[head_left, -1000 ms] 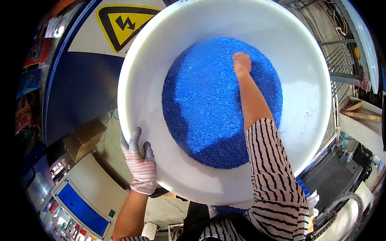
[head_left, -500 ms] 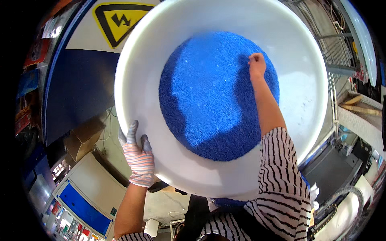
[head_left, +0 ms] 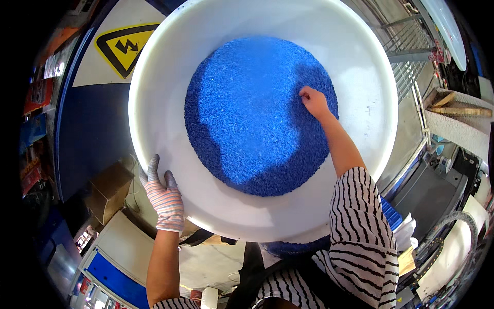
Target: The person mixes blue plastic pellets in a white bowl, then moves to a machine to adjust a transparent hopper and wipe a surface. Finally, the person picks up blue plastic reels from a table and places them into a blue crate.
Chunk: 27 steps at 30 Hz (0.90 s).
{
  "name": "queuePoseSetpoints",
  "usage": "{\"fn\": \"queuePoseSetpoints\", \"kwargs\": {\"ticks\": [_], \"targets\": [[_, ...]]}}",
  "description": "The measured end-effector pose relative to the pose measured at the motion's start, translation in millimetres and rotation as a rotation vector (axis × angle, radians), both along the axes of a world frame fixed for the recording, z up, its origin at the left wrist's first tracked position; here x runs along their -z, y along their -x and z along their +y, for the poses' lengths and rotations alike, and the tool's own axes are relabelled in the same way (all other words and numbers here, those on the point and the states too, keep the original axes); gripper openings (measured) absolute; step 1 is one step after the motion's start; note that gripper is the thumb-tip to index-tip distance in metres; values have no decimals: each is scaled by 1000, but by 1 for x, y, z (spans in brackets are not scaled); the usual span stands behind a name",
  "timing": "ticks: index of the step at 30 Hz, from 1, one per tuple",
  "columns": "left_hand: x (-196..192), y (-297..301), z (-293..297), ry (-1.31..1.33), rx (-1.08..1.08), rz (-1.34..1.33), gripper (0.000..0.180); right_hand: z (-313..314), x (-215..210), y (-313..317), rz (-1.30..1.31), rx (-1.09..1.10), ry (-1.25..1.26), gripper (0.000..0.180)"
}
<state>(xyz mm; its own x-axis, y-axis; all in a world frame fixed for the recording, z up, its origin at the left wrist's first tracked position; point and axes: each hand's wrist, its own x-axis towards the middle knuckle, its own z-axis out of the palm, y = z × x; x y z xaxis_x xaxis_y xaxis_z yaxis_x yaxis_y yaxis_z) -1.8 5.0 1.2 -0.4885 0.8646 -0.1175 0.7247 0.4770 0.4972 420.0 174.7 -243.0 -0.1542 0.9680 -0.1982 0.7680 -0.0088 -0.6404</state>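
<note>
A large round white plastic tub (head_left: 360,46) fills the middle, with blue plastic pellets (head_left: 247,113) covering its bottom. My left hand (head_left: 165,198), in a striped knit glove with grey fingertips, holds the tub's near left rim. Its thumb lies on the inner wall and other fingers go over the outside. My bare right hand (head_left: 315,102) is over the right part of the pellets, fingers curled together in a pinch. What those fingers hold, if anything, is too small to make out. A shadow lies across the pellets around that hand.
A blue and white cabinet with a yellow warning triangle (head_left: 126,47) stands at left. Below it are a brown cardboard box (head_left: 109,193) and a white and blue cabinet (head_left: 121,252). Metal racking (head_left: 409,56) and a grey machine (head_left: 432,183) are at right.
My right hand has shifted left and slightly nearer over the pellets, still pinched. The tub and surroundings sit farther left in view; my left hand stays on the rim.
</note>
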Motion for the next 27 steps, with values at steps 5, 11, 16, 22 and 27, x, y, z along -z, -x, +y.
{"fn": "queuePoseSetpoints", "kwargs": {"ticks": [5,11,16,22,27], "targets": [[4,1,-2,-21,-12,11,56,4,6,10,-136,11,-24,18],[9,4,-5,-45,28,41,57,2,12,10,-202,9,1,15],[5,1,-2,-40,61,98,55,-4,15,7,-100,101,-7,12],[7,3,-3,-21,46,87,51,-29,13,24,209,297,-108,9],[4,-2,-6,-24,45,124,51,-47,-22,58,13,2,-124,6]]}}
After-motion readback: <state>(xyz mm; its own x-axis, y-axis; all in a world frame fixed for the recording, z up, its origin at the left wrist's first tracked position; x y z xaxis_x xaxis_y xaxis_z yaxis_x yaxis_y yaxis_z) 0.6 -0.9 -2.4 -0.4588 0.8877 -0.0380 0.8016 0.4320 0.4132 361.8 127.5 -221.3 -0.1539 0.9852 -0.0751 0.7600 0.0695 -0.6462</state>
